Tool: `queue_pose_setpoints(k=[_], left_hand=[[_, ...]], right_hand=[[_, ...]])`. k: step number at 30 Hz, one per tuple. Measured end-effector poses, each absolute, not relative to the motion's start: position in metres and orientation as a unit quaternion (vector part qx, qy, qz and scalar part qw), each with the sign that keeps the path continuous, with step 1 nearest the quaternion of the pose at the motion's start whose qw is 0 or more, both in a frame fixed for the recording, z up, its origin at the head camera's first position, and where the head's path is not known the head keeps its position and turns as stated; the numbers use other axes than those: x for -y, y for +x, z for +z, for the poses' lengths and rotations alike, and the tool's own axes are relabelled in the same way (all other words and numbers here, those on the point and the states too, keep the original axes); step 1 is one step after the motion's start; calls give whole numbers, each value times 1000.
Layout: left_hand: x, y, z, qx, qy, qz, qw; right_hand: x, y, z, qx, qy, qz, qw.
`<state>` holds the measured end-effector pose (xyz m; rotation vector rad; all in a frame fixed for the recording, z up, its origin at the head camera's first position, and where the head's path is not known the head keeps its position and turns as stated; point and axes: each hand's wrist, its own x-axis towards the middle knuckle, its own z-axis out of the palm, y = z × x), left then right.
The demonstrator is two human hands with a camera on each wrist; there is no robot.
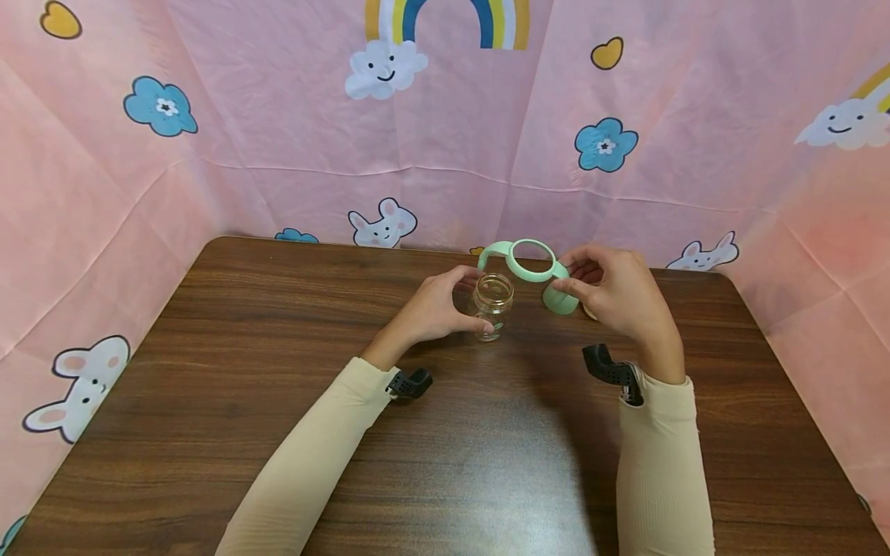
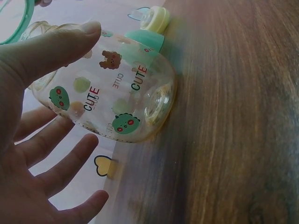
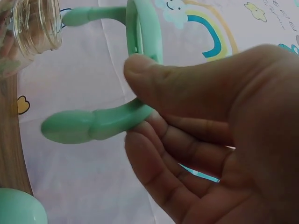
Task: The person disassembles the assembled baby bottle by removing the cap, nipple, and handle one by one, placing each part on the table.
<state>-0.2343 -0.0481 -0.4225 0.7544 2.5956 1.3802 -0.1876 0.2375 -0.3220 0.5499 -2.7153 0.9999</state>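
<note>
A clear baby bottle [image 1: 494,297] with cartoon prints and the word CUTE stands uncapped on the table. My left hand [image 1: 439,305] is around it; in the left wrist view the thumb lies across the bottle [image 2: 117,88], the index and middle fingers reach its other side, and the remaining fingers spread away. Up and to the right, my right hand [image 1: 615,289] pinches a mint-green bottle handle ring [image 1: 531,261] by one of its two handles, between thumb and fingers. The ring is in the air beside the bottle's threaded neck [image 3: 42,28].
A green cap [image 1: 560,300] stands on the table just right of the bottle. Beside it, partly hidden by my right hand, is a nipple with a pale yellow collar [image 2: 159,19]. A pink printed cloth [image 1: 445,123] hangs behind the wooden table [image 1: 445,463].
</note>
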Motion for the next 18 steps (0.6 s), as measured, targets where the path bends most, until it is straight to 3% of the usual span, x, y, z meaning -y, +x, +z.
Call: queue_pose_setpoints(k=[9, 18], left_hand=[[48, -234, -423, -858, 252, 445, 44], [48, -234, -424, -858, 254, 445, 44]], right_hand=[[-239, -191, -328, 916, 175, 338, 125], [-239, -197, -338, 922, 164, 331, 117]])
